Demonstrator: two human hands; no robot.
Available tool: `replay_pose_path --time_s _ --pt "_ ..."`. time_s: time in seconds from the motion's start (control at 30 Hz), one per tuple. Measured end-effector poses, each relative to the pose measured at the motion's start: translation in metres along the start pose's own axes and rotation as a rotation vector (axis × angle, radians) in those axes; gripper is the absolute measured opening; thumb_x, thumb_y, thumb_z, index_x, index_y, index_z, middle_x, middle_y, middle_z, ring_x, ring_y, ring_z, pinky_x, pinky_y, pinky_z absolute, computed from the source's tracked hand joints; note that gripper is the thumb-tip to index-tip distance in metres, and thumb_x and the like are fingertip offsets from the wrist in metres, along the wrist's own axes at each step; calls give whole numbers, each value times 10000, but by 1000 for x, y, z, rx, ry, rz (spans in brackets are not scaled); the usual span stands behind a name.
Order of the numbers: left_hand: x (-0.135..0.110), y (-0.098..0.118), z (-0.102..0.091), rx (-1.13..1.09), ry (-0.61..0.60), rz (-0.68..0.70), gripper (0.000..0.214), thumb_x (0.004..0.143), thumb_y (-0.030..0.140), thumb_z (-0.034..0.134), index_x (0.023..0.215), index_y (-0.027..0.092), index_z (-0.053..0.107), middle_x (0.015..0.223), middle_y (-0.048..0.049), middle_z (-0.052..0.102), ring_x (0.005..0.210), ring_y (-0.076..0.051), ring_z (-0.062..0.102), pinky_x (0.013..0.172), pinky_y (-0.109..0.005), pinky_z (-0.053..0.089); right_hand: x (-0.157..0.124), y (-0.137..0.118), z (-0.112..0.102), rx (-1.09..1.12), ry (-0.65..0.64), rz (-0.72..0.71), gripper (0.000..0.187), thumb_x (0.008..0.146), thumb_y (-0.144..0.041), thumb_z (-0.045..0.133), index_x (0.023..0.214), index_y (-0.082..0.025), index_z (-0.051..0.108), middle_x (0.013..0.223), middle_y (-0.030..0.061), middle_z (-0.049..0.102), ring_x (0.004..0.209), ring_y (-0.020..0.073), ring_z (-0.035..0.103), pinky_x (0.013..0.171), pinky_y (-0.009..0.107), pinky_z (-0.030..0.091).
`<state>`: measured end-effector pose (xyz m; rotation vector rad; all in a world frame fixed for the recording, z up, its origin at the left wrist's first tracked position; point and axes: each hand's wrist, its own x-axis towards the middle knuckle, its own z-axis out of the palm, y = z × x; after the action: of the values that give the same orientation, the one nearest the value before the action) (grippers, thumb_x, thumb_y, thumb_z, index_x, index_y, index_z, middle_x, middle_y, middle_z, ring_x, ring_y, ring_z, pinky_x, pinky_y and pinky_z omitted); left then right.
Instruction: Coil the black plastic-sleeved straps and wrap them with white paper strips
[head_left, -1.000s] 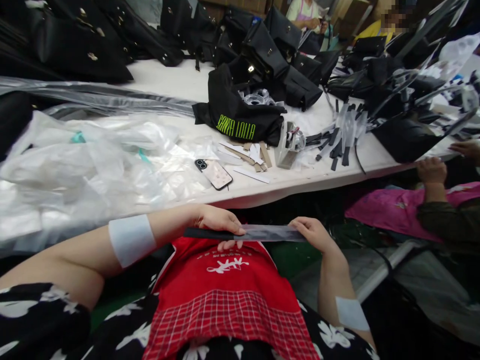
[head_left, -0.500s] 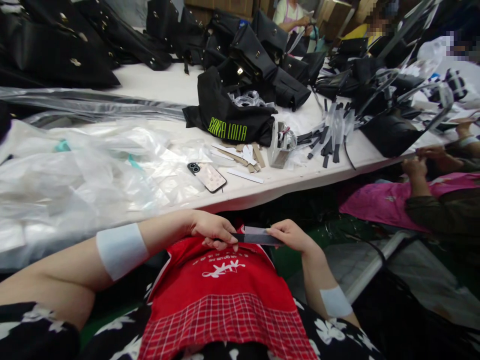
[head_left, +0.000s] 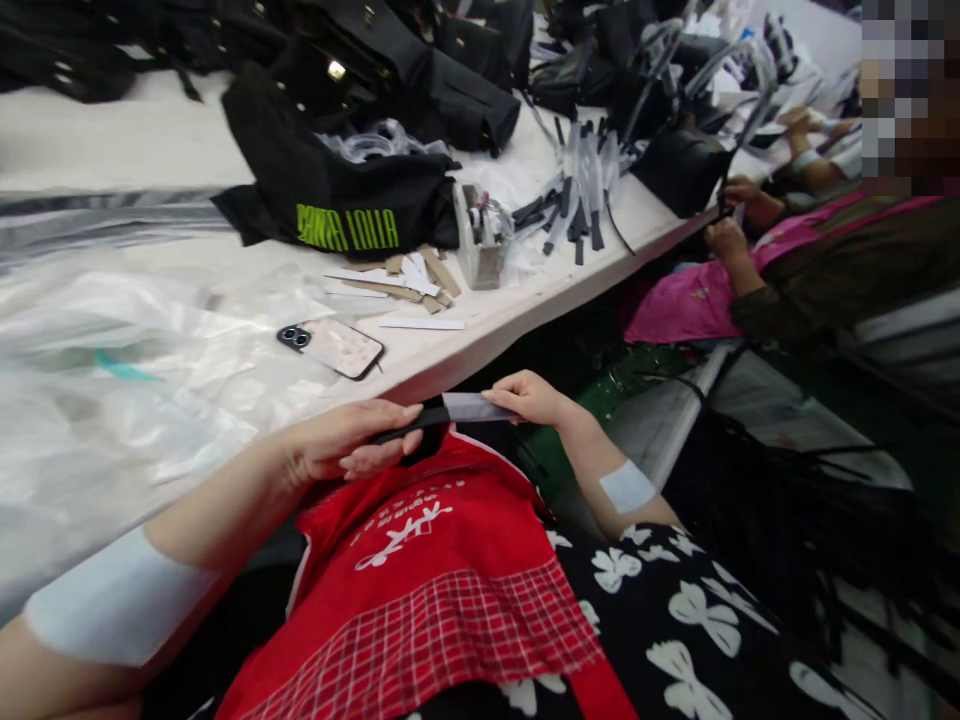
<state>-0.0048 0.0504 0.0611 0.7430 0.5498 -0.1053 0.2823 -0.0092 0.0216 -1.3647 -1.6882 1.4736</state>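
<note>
Beyond the red apron point(head_left: 450, 520), the left hand point(head_left: 341, 437) grips a black strip point(head_left: 433, 413), the right hand point(head_left: 536, 398) pinching its clear sleeve point(head_left: 471, 406). They are closer than a second ago, so less strip spans between. Farther, on the worktop point(head_left: 469, 348): phone left point(head_left: 341, 348), similar strips right point(head_left: 579, 190).

One left hand point(head_left: 341, 440), one right hand point(head_left: 534, 397), one strap point(head_left: 474, 407). Two arm patches point(head_left: 120, 605), one phone point(head_left: 337, 347), one red apron point(head_left: 420, 600), one pink apron point(head_left: 682, 308), one lettered cloth point(head_left: 337, 195), one clear box point(head_left: 480, 265). Several black bags point(head_left: 469, 95) and many loose straps point(head_left: 589, 175) (both too jumbled to count exactly).
</note>
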Motion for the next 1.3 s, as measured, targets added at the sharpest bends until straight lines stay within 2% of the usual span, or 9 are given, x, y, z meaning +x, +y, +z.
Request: replay_pose_path --time_s 0.13,0.23,0.3,0.6,0.87,0.97,1.1,1.17,1.3 --pt "24 27 22 -300 99 296 316 960 309 418 864 138 665 383 81 376 268 -35 268 299 -121 304 9 -12 18 110 -20 -112 431 856 -547 533 847 -128 633 603 -40 538 546 78 463 540 193 355" --pt "57 37 41 -353 255 579 268 958 206 411 1069 157 650 670 13 662 586 -73 636 635 -170 544 19 -25 42 175 -132 -198 408 805 -534 619 843 -128 621 720 -14 592 655 98 517 640 212 404" --pt "75 38 44 -283 336 707 255 933 195 472 1130 157 629 909 -29 728 875 -126 689 885 -255 528 22 -32 54 280 -219 -193 435 846 -555 556 838 -125 623 604 -39 535 566 85 478 595 214 393" --pt "83 45 16 -242 542 729 271 900 237 512 1124 107 589 1105 -129 697 1023 -178 663 986 -324 477 14 -34 50 518 -226 -110 489 898 -559 483 815 -107 648 442 -70 442 399 50 335 421 188 260" --pt "71 21 31 1200 504 564 373 958 357 300 959 159 616 942 -110 674 899 -226 616 886 -369 464 16 -12 36 658 15 44 401 765 -500 643 637 -121 617 347 -41 477 284 65 369 338 181 260" --pt "58 12 32 1423 532 489 449 956 419 271 818 174 621 783 -88 653 733 -223 601 760 -352 460 10 -9 15 521 139 119 344 721 -478 661 639 -157 568 370 -51 482 289 73 364 336 188 295" --pt "58 -3 35 1061 525 406 609 933 577 228 642 193 601 548 -25 560 532 -169 525 604 -294 432 1 -21 -3 -58 329 22 200 718 -342 667 839 -185 641 774 57 670 726 209 641 678 328 538" --pt "63 -4 40 713 448 390 623 884 664 267 597 197 562 427 27 423 400 -135 388 497 -279 397 1 -26 4 -211 387 -133 352 693 -265 665 1042 -230 639 1110 86 640 1066 272 586 960 403 459" --pt "69 14 49 159 442 622 602 847 712 295 804 184 582 460 82 329 385 -117 323 494 -291 431 17 -27 57 -77 131 -128 264 794 -365 571 1008 -239 661 941 54 666 938 280 618 859 390 494"
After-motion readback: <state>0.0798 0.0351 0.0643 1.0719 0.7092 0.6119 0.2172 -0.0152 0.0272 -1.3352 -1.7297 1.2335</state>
